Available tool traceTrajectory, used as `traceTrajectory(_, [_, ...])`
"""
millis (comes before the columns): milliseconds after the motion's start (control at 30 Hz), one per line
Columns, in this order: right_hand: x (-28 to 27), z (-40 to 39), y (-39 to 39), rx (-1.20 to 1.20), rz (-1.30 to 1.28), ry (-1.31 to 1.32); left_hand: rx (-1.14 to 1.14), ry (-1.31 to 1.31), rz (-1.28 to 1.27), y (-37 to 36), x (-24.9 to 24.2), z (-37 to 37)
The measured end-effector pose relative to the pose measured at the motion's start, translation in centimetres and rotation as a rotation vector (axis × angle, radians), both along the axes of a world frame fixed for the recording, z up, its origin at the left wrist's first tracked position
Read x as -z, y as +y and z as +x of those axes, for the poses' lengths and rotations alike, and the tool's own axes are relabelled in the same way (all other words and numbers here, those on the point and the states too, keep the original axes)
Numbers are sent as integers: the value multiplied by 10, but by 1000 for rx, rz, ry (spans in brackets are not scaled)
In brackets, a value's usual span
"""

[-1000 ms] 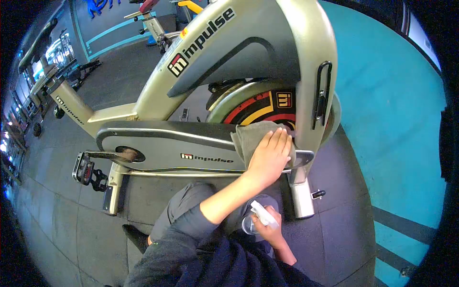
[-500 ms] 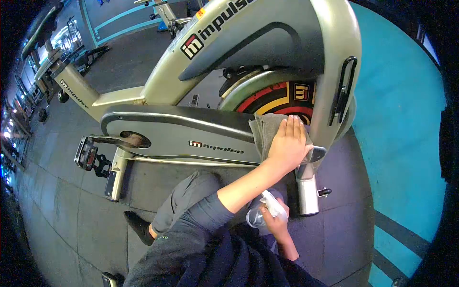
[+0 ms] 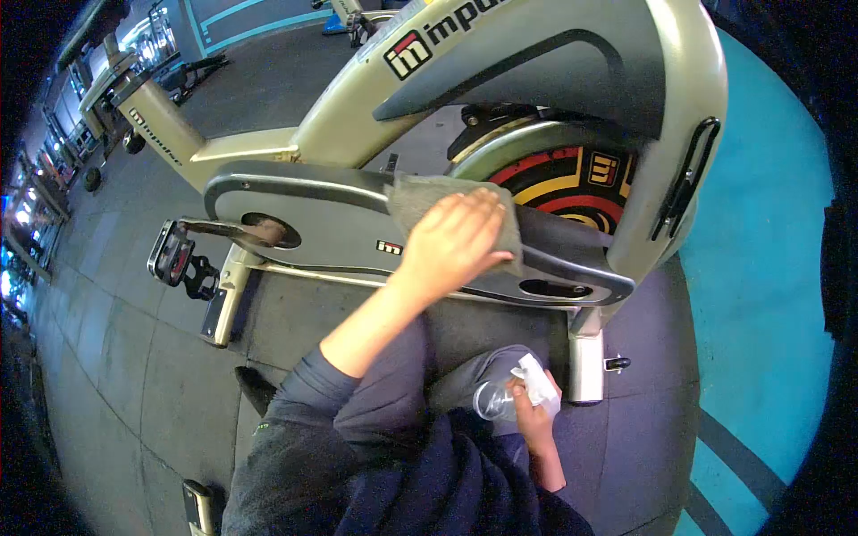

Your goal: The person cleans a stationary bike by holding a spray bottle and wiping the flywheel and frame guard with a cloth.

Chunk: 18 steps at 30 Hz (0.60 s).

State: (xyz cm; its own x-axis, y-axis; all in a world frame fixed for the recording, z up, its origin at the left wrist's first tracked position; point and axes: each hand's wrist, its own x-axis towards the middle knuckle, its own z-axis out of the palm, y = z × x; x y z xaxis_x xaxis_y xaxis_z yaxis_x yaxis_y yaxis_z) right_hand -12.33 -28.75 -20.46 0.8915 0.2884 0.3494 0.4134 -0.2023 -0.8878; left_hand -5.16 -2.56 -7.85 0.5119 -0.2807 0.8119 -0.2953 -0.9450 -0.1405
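My left hand [image 3: 454, 237] presses a grey cloth [image 3: 416, 192] with its palm and fingers against the top edge and side of the long grey chain guard [image 3: 322, 219] of an exercise bike. Part of the guard's lettering is covered by the hand and cloth. Lower down, beside my bent knee, my right hand [image 3: 534, 420] is wrapped round a spray bottle [image 3: 494, 402] with a clear body and a white head. The bottle is tilted and partly hidden by the fingers. Above the cloth sits the flywheel [image 3: 563, 183], marked in red, yellow and black.
A pedal and crank [image 3: 170, 255] stick out at the guard's left end. The bike's front foot [image 3: 586, 366] and rear foot [image 3: 223, 308] rest on dark floor tiles [image 3: 116, 357]. Blue flooring [image 3: 760, 223] lies to the right. Other gym equipment stands at the upper left.
My left hand has slid the cloth leftward along the chain guard, uncovering the guard's right end. My right hand keeps hold of the spray bottle. The view has shifted slightly.
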Motion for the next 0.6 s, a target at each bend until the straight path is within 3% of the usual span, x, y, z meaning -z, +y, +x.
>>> traceTrajectory(267, [-5, -2, 10, -33, 6, 8, -259, -190, 146, 130, 6, -37])
traceTrajectory(433, [-12, 0, 13, -35, -37, -35, -296, -282, 222, 158, 10, -45])
traceTrajectory(600, [-14, -5, 8, -40, -52, -66, -349, -369, 100, 164, 50, -31])
